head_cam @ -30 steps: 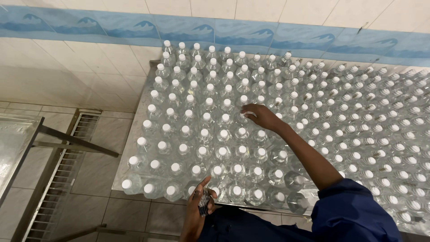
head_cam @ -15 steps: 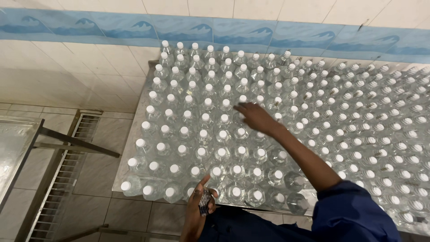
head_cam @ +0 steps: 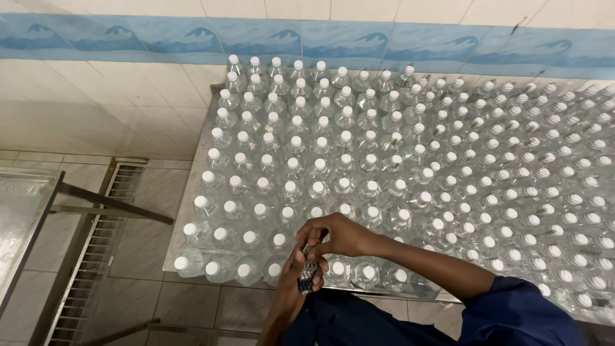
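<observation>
Many clear plastic bottles with white caps stand packed in rows on a metal table. My left hand is at the table's near edge, gripping a small dark-and-silver bundle upright. My right hand is bent back over the front rows, and its fingertips pinch the top of that bundle. A dark blue sleeve covers my right upper arm. What the bundle is made of is too small to tell.
A long floor drain grate runs along the tiled floor left of the table. A metal frame with a shiny surface juts in at the far left. A tiled wall with a blue band backs the table.
My right hand has drawn back from the middle of the bottle rows to the near edge and now meets my left hand at the bundle. The left hand has stayed put.
</observation>
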